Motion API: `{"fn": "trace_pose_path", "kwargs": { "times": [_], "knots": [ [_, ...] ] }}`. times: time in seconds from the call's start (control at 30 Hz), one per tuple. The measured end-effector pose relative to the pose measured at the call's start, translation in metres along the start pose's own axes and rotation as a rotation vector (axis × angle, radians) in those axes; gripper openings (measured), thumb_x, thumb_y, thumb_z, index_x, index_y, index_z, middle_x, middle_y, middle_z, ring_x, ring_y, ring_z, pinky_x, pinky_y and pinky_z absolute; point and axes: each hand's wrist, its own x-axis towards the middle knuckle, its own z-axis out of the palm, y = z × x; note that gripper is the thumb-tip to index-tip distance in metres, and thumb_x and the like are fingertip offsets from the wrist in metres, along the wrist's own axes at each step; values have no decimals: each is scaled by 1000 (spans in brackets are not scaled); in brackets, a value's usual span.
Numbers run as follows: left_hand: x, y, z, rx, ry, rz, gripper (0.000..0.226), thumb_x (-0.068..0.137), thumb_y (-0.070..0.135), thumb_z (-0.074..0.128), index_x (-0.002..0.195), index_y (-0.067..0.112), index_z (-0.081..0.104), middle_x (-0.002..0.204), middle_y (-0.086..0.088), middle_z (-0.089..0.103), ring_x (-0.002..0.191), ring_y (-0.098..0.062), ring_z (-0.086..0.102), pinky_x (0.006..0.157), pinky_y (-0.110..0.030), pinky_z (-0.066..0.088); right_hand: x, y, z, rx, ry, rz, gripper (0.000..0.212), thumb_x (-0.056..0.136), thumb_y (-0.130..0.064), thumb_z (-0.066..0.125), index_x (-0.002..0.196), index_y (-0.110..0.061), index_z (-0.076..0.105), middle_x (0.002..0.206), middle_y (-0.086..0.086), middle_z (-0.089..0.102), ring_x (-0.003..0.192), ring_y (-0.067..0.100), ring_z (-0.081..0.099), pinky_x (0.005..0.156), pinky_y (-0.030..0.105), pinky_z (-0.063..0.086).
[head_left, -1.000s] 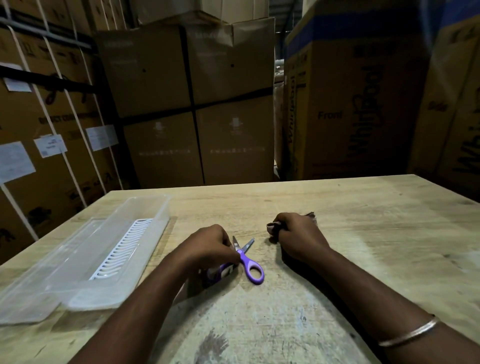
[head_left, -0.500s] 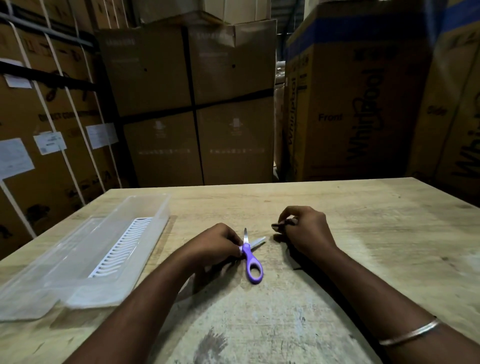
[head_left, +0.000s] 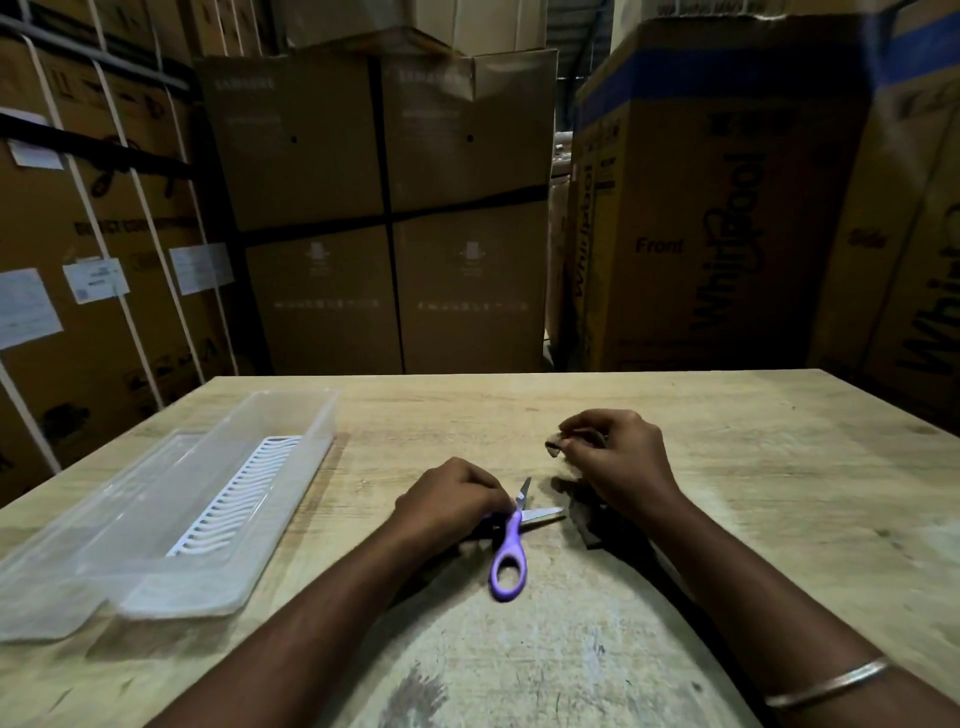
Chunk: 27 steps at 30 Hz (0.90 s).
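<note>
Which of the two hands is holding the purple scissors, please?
The left hand grips the purple scissors, whose blades are open. The right hand instead pinches a small dark scrap beyond the blades.

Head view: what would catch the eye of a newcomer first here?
Purple scissors, blades open, lie in the middle of the table, held by the left hand. Beside them the right hand pinches a small dark scrap. A clear plastic tray sits at the left, tall cardboard boxes behind.
</note>
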Motion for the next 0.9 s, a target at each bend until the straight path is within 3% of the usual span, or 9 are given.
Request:
{"fn": "trace_pose_path", "kwargs": {
  "times": [0.13, 0.23, 0.33, 0.5, 0.7, 0.8, 0.9],
  "knots": [
    [-3, 0, 5, 3, 26, 1, 19, 76, 44, 64, 72, 33, 80, 74, 15, 75, 82, -9, 70, 92, -46, 50, 2, -6, -11, -17, -42, -58, 23, 81, -9, 73, 103, -18, 73, 82, -15, 66, 81, -5, 65, 63, 1, 44],
    [-2, -1, 7, 36, 35, 11, 20, 82, 43, 65, 74, 31, 79, 72, 14, 74, 78, -6, 69, 85, -38, 47, 4, -11, -16, -31, -188, -89, 16, 81, -8, 75, 93, -18, 76, 78, -18, 68, 74, -14, 63, 60, -2, 42],
    [1, -2, 7, 40, 13, 6, 21, 83, 40, 65, 74, 28, 80, 72, 10, 75, 78, -10, 71, 74, -32, 47, -2, -8, -17, -37, -310, -180, 11, 84, -9, 72, 89, -18, 75, 81, -16, 72, 79, -14, 64, 68, 1, 43],
    [5, -5, 7, 21, -3, -6, 21, 74, 43, 65, 71, 28, 79, 65, 9, 73, 78, -14, 71, 93, -49, 51, -10, 4, -13, 10, -314, -263, 11, 85, -5, 72, 93, -11, 75, 84, -11, 76, 80, -8, 69, 72, 6, 49],
    [10, -7, 7, 18, -43, 10, 22, 60, 51, 67, 68, 34, 80, 67, 16, 72, 82, -12, 70, 96, -53, 46, -11, 4, -6, -89, -346, -410, 14, 82, -5, 73, 92, -14, 76, 86, -10, 75, 82, -6, 68, 72, 10, 52],
    [15, -11, 8, -62, -82, 26, 22, 55, 47, 71, 66, 31, 81, 68, 11, 75, 83, -18, 73, 98, -58, 47, -10, 4, -6, -93, -349, -437, 14, 82, -6, 73, 93, -14, 75, 88, -6, 75, 83, 1, 69, 73, 21, 57],
    [14, -12, 8, -88, -102, 53, 17, 62, 41, 75, 68, 27, 81, 64, 7, 74, 73, -16, 70, 95, -56, 50, -11, 3, -4, -153, -389, -482, 12, 82, -12, 75, 94, -16, 75, 88, -4, 71, 82, 7, 67, 73, 32, 57]
  ]
}}
